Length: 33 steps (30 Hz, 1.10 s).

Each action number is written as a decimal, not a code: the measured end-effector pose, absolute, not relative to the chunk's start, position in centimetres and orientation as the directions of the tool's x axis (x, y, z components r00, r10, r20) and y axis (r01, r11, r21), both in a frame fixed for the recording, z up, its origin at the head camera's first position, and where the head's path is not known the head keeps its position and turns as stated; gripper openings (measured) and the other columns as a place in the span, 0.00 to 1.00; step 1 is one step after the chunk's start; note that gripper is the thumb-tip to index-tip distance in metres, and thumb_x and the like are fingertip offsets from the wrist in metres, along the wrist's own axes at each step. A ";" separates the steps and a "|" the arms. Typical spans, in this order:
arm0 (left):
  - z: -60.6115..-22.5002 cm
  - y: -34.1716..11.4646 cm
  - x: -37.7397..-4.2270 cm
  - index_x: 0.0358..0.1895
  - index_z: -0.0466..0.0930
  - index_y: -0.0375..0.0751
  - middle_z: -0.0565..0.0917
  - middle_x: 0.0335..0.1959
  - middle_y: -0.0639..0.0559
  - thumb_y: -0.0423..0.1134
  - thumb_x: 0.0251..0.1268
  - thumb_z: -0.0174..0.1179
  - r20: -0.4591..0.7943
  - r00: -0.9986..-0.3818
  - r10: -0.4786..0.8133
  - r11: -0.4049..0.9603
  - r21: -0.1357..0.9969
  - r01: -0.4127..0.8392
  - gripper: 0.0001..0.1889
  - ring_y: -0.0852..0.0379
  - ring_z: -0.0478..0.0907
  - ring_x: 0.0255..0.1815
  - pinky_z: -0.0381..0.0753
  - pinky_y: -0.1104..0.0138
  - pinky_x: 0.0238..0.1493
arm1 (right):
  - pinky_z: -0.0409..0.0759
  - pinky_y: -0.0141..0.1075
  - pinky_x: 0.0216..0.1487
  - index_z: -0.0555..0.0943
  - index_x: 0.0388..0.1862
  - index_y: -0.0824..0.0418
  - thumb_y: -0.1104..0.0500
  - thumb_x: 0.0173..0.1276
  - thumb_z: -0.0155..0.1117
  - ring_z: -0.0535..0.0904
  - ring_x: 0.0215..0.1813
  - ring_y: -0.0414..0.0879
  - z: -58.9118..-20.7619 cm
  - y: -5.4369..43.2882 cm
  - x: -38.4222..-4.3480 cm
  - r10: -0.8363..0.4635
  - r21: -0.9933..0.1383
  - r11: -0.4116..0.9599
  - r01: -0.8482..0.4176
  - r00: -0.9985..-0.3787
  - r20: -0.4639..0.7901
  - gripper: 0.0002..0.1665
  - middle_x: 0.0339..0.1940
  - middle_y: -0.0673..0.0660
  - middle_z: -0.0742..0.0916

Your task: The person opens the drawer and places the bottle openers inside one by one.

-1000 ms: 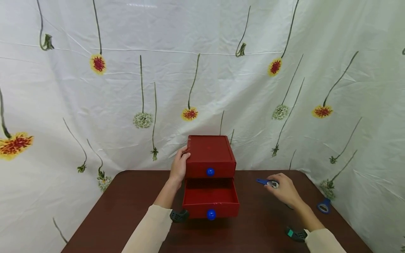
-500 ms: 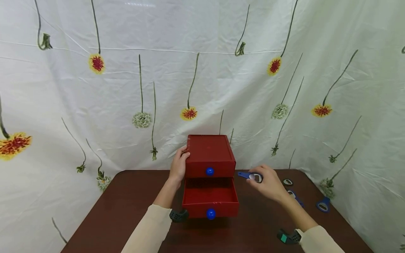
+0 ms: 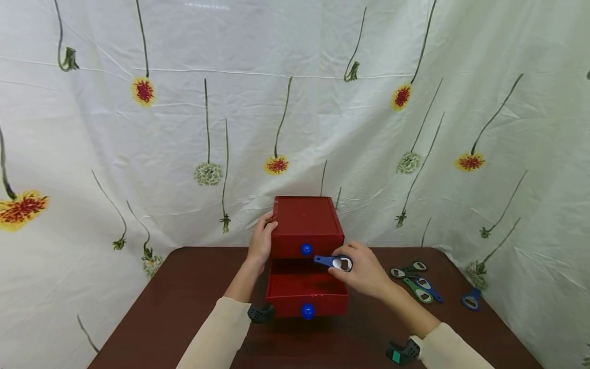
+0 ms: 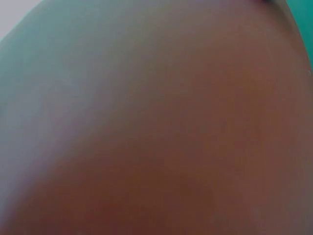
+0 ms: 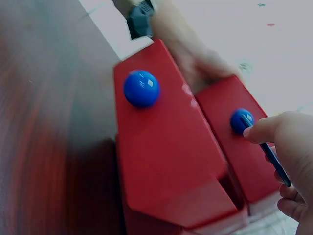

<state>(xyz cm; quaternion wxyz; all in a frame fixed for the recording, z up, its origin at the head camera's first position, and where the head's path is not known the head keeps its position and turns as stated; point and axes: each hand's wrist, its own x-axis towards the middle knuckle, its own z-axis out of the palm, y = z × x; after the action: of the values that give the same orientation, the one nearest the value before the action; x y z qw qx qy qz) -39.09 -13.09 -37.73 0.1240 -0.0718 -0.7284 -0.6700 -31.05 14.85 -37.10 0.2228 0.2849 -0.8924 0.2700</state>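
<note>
My right hand (image 3: 361,266) is clamping thumb and fingers on the round end of a flat blue bottle opener with silvery metal (image 3: 333,262), whose handle is pointing left. I'm holding it just left of my palm, before a red two-drawer box (image 3: 306,218), near the upper of its two round blue knobs (image 3: 306,249); the lower drawer (image 3: 329,306) is standing open. My left hand (image 3: 260,243) is resting against the box's left side. Five more are lying on the dark brown counter (image 3: 203,297), right: two dark openers (image 3: 398,273), one green opener (image 3: 418,291) and two blue openers (image 3: 471,299).
</note>
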 end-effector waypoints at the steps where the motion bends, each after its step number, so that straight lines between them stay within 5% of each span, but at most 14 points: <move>1: -37.7 -13.1 -39.1 0.79 0.65 0.47 0.67 0.77 0.45 0.48 0.81 0.47 0.278 -0.959 -0.063 0.092 0.958 0.271 0.28 0.42 0.63 0.74 0.58 0.45 0.73 | 0.81 0.38 0.42 0.88 0.46 0.53 0.52 0.61 0.80 0.76 0.43 0.41 -37.2 14.4 -31.0 -0.398 -0.352 0.688 -0.635 -0.735 0.549 0.16 0.43 0.46 0.82; 20: -37.7 -13.1 -39.1 0.79 0.65 0.47 0.69 0.75 0.45 0.49 0.81 0.48 0.267 -0.962 -0.065 0.102 0.960 0.260 0.28 0.41 0.66 0.72 0.63 0.45 0.70 | 0.80 0.36 0.39 0.89 0.44 0.58 0.50 0.66 0.75 0.77 0.41 0.43 -38.6 8.7 -31.0 -0.497 -0.314 0.683 -0.660 -0.734 0.463 0.15 0.40 0.51 0.85; 33: -37.8 -13.0 -39.2 0.78 0.66 0.47 0.70 0.74 0.45 0.49 0.81 0.48 0.272 -0.960 -0.072 0.079 0.961 0.266 0.27 0.42 0.67 0.71 0.62 0.45 0.71 | 0.77 0.36 0.39 0.87 0.44 0.60 0.51 0.67 0.75 0.76 0.39 0.41 -38.3 7.0 -32.3 -0.567 -0.331 0.710 -0.621 -0.784 0.253 0.14 0.38 0.50 0.84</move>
<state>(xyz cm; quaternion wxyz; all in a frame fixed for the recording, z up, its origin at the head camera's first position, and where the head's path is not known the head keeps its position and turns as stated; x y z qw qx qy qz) -39.18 -13.05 -37.80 0.1252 -0.0671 -0.7237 -0.6753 -32.32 7.03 -38.30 0.0663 0.3222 -0.9223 0.2027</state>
